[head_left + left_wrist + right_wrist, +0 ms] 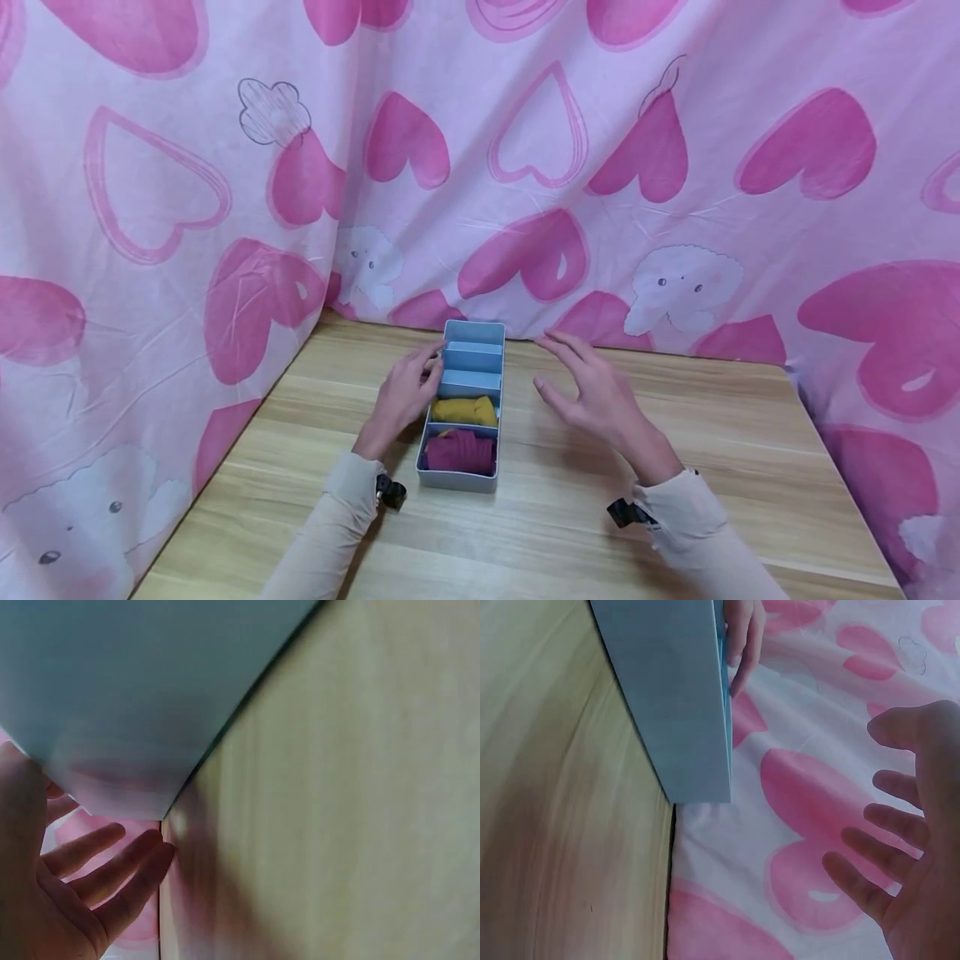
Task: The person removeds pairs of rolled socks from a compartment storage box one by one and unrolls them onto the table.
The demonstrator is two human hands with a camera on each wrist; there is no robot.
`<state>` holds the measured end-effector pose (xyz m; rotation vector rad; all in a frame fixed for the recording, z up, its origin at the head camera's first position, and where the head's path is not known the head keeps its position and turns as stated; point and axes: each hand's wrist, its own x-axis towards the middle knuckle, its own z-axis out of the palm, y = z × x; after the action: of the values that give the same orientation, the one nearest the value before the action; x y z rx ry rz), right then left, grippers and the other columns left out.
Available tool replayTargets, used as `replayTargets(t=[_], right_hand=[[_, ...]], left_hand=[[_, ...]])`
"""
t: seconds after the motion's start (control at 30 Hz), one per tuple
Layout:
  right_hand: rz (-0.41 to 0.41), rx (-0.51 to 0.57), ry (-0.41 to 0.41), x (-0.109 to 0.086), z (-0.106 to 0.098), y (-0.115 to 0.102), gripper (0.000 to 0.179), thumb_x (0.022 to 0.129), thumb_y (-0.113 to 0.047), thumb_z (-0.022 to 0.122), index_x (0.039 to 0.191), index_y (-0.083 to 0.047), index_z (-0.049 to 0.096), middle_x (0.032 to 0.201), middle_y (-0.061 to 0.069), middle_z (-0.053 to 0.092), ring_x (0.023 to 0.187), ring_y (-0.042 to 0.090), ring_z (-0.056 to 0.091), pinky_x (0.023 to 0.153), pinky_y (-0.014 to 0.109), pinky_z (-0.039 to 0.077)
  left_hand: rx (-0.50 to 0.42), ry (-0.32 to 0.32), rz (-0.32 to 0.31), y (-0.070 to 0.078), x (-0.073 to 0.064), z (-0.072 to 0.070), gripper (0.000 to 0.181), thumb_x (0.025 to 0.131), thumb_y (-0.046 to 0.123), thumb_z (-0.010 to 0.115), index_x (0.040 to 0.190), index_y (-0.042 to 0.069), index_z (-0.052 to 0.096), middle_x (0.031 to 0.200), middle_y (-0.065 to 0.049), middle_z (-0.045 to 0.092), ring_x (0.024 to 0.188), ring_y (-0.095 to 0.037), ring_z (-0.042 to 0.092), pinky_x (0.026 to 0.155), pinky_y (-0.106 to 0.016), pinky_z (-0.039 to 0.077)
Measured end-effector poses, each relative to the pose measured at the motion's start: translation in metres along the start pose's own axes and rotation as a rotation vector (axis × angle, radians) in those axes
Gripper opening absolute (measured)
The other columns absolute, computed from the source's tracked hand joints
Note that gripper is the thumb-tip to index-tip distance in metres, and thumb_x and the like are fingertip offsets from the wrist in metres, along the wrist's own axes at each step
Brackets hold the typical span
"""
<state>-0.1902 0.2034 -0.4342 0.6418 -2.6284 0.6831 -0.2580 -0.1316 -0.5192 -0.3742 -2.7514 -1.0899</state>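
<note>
A long grey-blue divided box (458, 481) stands on the table with its narrow end towards me. A folded maroon cloth (459, 454) lies in its nearest compartment, over a bit of yellow and dark fabric. The compartment behind holds a rolled mustard-yellow cloth (463, 410). Further back, pale blue dividers (471, 379) are visible. At the box's left rim is my left hand (405, 390), thumb and index finger by the edge, other fingers loosely spread outside the wall. My right hand (600, 396) hovers to the right of the box, apart from it, fingers extended and holding nothing.
The wooden table (547, 533) extends to both sides of the box. A pink heart-patterned curtain (525, 183) hangs along its back and left edges, close behind the box's far end. Each wrist carries a small black camera mount (628, 513).
</note>
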Motion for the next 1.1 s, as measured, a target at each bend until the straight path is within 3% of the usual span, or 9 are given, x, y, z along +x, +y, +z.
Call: replayTargets(t=[0.13, 0.33, 0.53, 0.8, 1.1], right_hand=[[-0.024, 0.012, -0.006, -0.001, 0.004, -0.006, 0.059, 0.100, -0.043, 0.073, 0.156, -0.034, 0.057, 0.162, -0.004, 0.055, 0.144, 0.024, 0.060, 0.108, 0.056, 0.057], [-0.061, 0.033, -0.021, -0.002, 0.010, -0.014, 0.054, 0.101, -0.041, 0.072, 0.153, -0.032, 0.061, 0.157, -0.002, 0.062, 0.143, 0.024, 0.061, 0.109, 0.055, 0.057], [-0.078, 0.080, -0.053, -0.002, 0.016, -0.023, 0.048, 0.102, -0.040, 0.070, 0.148, -0.029, 0.065, 0.148, -0.001, 0.069, 0.137, 0.023, 0.067, 0.107, 0.052, 0.059], [-0.112, 0.134, -0.110, -0.006, 0.027, -0.033, 0.041, 0.101, -0.035, 0.076, 0.141, -0.032, 0.070, 0.139, -0.011, 0.073, 0.131, 0.014, 0.069, 0.106, 0.044, 0.061], [-0.214, 0.176, -0.185, -0.007, 0.040, -0.043, 0.030, 0.101, -0.025, 0.078, 0.129, -0.019, 0.078, 0.118, -0.005, 0.081, 0.104, 0.010, 0.076, 0.087, 0.033, 0.065]], left_hand=[[-0.081, -0.008, -0.030, -0.002, -0.001, 0.004, 0.046, 0.112, 0.035, 0.055, 0.158, 0.029, 0.056, 0.141, -0.013, 0.073, 0.117, -0.031, 0.077, 0.101, -0.057, 0.061], [-0.127, -0.007, -0.094, -0.004, -0.002, 0.009, 0.046, 0.112, 0.040, 0.053, 0.158, 0.037, 0.054, 0.139, -0.011, 0.074, 0.123, -0.030, 0.075, 0.106, -0.057, 0.059], [-0.163, -0.002, -0.107, -0.005, -0.002, 0.011, 0.045, 0.112, 0.040, 0.055, 0.157, 0.038, 0.054, 0.136, -0.011, 0.075, 0.123, -0.030, 0.074, 0.106, -0.059, 0.058], [-0.173, -0.001, -0.124, -0.006, -0.003, 0.011, 0.045, 0.112, 0.039, 0.055, 0.157, 0.042, 0.053, 0.133, -0.008, 0.076, 0.121, -0.027, 0.073, 0.106, -0.058, 0.058], [-0.181, -0.022, -0.136, -0.004, -0.005, 0.009, 0.045, 0.113, 0.041, 0.053, 0.158, 0.043, 0.051, 0.136, -0.009, 0.074, 0.124, -0.029, 0.072, 0.108, -0.060, 0.057]])
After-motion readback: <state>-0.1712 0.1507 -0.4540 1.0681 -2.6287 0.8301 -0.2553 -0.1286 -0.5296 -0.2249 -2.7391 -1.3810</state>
